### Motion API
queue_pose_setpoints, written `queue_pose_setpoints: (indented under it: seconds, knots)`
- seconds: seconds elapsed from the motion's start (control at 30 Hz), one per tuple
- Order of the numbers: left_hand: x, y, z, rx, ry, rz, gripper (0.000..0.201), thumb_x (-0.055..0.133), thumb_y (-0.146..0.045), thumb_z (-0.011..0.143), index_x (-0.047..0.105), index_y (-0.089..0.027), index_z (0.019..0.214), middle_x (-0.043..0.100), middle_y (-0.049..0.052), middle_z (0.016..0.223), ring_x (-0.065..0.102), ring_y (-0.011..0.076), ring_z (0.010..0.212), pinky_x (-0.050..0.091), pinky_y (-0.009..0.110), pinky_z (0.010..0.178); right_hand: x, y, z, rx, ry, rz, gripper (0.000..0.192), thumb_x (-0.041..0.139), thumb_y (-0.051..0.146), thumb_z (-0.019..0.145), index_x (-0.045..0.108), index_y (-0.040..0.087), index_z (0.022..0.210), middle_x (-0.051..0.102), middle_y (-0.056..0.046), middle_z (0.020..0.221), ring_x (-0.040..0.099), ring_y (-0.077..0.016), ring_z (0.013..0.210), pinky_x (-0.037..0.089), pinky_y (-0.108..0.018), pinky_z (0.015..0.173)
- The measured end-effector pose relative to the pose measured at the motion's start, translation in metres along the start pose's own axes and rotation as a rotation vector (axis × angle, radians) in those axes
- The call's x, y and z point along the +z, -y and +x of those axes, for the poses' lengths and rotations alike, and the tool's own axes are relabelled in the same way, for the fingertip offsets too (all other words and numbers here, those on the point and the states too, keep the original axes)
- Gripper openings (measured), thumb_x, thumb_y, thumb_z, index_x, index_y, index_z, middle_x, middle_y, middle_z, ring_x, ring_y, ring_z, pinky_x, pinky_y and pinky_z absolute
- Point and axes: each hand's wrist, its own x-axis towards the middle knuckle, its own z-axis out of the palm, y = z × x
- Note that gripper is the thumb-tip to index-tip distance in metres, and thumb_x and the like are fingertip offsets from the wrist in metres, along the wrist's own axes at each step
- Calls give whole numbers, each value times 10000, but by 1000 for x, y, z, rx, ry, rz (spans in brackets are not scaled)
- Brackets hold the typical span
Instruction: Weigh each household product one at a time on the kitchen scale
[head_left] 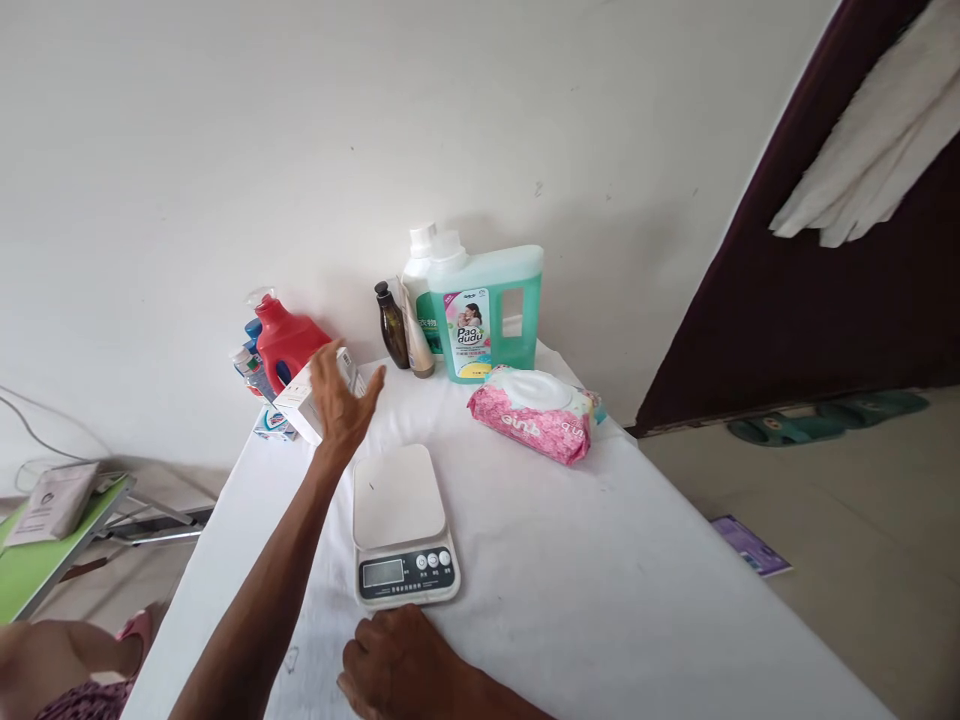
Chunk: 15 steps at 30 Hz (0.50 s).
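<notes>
My left hand reaches far across the white table and grips a white carton box, which tilts at the table's back left. My right hand rests on the table near the front edge with its fingers curled and nothing in it. It lies just in front of a white digital kitchen scale. The scale's platform is bare and its display and buttons face me.
Against the wall stand a green detergent jug, a white bottle, a dark brown bottle, a red jug and a small blue-white box. A pink wet-wipes pack lies right of the scale. A green folding table stands at left.
</notes>
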Motion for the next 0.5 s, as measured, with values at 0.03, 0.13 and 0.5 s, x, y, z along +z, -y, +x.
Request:
queue_pose_setpoints:
  seconds: [0.03,0.13,0.5]
  knots:
    - [13,-8,10,-8,92,-54,593,763,-439,896,497,-218,1378,580,170,1382,557,338,1335,445,517,1157,4,1,0,6,-10,-7,326,665,442,972,628,207,749,683,-26,654,586,-170,515,279,-286,408]
    - [60,-24,37,-198,287,-119,580,808,-382,847,517,-191,1311,598,170,1332,621,314,1230,503,479,1065,9,3,1,9,-21,0,334,675,433,953,606,207,716,672,-27,630,588,-175,489,294,-277,396]
    - [133,-53,66,-506,334,103,234,653,-311,949,641,-163,1130,700,244,1312,674,393,1257,513,490,1012,1,5,7,-21,83,72,236,679,385,898,659,185,773,701,-69,703,586,-177,514,374,-279,404]
